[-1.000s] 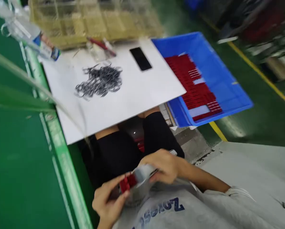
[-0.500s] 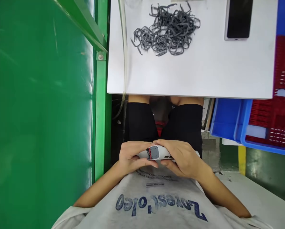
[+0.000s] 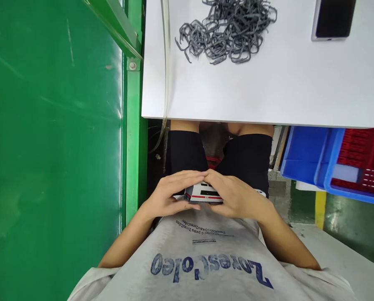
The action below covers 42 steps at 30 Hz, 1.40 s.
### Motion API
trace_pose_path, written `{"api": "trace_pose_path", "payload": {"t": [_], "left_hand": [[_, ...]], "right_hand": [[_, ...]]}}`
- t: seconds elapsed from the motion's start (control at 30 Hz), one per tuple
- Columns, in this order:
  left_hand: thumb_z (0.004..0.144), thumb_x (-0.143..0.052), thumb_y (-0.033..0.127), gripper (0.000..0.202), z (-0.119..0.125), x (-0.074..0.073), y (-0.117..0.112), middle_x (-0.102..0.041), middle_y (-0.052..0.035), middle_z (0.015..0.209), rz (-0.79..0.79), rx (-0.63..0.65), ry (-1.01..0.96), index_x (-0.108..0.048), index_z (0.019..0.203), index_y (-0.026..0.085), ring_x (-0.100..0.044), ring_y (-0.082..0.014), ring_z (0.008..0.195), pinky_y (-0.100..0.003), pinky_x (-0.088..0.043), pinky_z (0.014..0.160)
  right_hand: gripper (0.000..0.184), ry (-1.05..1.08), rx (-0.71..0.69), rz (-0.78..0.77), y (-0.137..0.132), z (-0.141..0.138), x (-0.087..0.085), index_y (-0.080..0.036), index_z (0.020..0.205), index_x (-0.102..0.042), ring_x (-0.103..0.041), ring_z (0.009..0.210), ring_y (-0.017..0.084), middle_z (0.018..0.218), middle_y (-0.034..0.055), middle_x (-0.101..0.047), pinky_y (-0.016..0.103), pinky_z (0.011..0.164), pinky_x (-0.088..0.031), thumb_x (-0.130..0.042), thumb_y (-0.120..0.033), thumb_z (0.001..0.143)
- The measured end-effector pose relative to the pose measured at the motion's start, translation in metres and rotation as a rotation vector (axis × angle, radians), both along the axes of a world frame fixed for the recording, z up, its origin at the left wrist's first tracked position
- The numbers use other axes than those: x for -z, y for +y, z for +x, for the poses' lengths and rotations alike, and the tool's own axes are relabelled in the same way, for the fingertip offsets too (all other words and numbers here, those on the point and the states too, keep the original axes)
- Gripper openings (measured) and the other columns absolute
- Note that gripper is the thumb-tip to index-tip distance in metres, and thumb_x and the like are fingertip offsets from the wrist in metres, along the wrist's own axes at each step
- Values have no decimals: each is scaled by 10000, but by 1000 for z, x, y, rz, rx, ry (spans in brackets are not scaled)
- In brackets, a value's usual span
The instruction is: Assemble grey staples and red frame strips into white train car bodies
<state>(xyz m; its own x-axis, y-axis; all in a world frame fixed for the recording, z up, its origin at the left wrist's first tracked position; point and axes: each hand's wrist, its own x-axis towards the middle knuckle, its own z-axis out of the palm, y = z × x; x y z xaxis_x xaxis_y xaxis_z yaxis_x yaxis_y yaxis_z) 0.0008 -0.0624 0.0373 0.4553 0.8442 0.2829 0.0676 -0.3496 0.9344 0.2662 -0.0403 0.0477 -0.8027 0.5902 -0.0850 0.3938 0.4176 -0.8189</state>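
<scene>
Just above my lap, close to my shirt, I hold a white toy train (image 3: 206, 195) with dark window shapes, a red stripe and a grey underside. My left hand (image 3: 169, 194) closes around its left end, fingers over the top and thumb below. Around the other end, my right hand (image 3: 237, 195) grips it from the right, covering much of that side. A small white tip shows past the right hand. The fingertips of both hands meet along the upper edge.
On the white table (image 3: 268, 92) lie a pile of grey curved strips (image 3: 237, 33) and a phone (image 3: 335, 19). A clear hose (image 3: 167, 54) hangs over the table's left part. Green metal framing (image 3: 133, 138) stands left; blue crates (image 3: 331, 167) with red parts (image 3: 359, 150) are right.
The toy train has been turned in my hands, so its red-striped side with dark windows now faces me instead of the grey end panel. Both hands rose slightly; the view shifted.
</scene>
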Motion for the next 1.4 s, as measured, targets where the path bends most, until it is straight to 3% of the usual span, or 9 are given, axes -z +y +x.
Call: {"api": "trace_pose_path", "payload": {"t": [0.1, 0.27, 0.37, 0.5, 0.73, 0.9, 1.03, 1.23, 1.4], "left_hand": [[940, -949, 322, 651, -4, -2, 0, -807, -150, 1414, -33, -55, -109, -709, 1539, 237, -782, -339, 1327, -475, -679, 1145], [889, -995, 305, 645, -4, -2, -3, -820, -158, 1383, -27, -117, -169, -754, 1481, 212, -795, -361, 1292, -467, -704, 1109], [869, -1010, 283, 607, -6, -2, -3, -832, -162, 1351, -68, -182, -192, -788, 1430, 215, -825, -370, 1224, -448, -747, 1004], [852, -1025, 289, 560, -7, -3, -3, -851, -157, 1297, -155, -239, -299, -820, 1368, 213, -836, -382, 1188, -470, -760, 961], [862, -1018, 266, 581, -7, -4, -3, -832, -186, 1339, -209, -216, -268, -799, 1398, 221, -830, -389, 1204, -463, -763, 933], [893, -989, 251, 594, -10, -2, -2, -816, -199, 1373, -174, -128, -173, -782, 1447, 201, -829, -376, 1212, -450, -747, 988], [897, -986, 252, 508, -13, -1, -4, -838, -168, 1333, -211, -170, -223, -820, 1375, 211, -841, -358, 1185, -432, -754, 969], [884, -996, 268, 487, -13, -3, 0, -851, -151, 1300, -256, -192, -242, -840, 1343, 227, -856, -367, 1133, -471, -767, 946], [893, -968, 188, 500, -11, -2, 3, -840, -152, 1333, -210, -167, -194, -824, 1371, 207, -850, -345, 1161, -422, -765, 949]], "right_hand": [[503, 17, 43, 176, 2, -4, -11, -183, 1502, -533, -769, 1032, 277, 1337, 153, -736, 374, 765, -630, -690, -430, 1092], [551, -166, 147, 498, -7, -4, -13, -106, 1535, -534, -774, 929, 286, 1259, 189, -792, 407, 752, -611, -501, -530, 1185], [644, -196, 254, 556, -5, 5, -2, -51, 1415, -615, -768, 983, 322, 1160, 211, -806, 441, 822, -619, -479, -631, 1169], [640, -107, 231, 661, 3, 18, 7, -78, 1229, -709, -721, 862, 292, 1007, 168, -797, 414, 728, -576, -513, -681, 1142], [647, -172, 185, 867, 5, 27, -6, -83, 1216, -772, -675, 804, 256, 963, 143, -801, 378, 661, -526, -582, -694, 1115], [713, -218, 155, 868, 6, 32, -12, -85, 1249, -774, -675, 801, 236, 974, 130, -812, 362, 645, -512, -496, -731, 1135], [770, -276, 196, 773, 7, 48, -15, -62, 1306, -740, -701, 873, 249, 1082, 152, -823, 374, 699, -531, -424, -747, 1150], [709, -373, 248, 753, -1, 71, -15, -154, 1111, -771, -567, 684, 217, 804, 67, -707, 385, 611, -397, -485, -803, 1101], [703, -329, 268, 730, -3, 71, -15, -155, 1131, -773, -534, 678, 216, 756, 52, -649, 392, 604, -344, -478, -792, 1108]]}}
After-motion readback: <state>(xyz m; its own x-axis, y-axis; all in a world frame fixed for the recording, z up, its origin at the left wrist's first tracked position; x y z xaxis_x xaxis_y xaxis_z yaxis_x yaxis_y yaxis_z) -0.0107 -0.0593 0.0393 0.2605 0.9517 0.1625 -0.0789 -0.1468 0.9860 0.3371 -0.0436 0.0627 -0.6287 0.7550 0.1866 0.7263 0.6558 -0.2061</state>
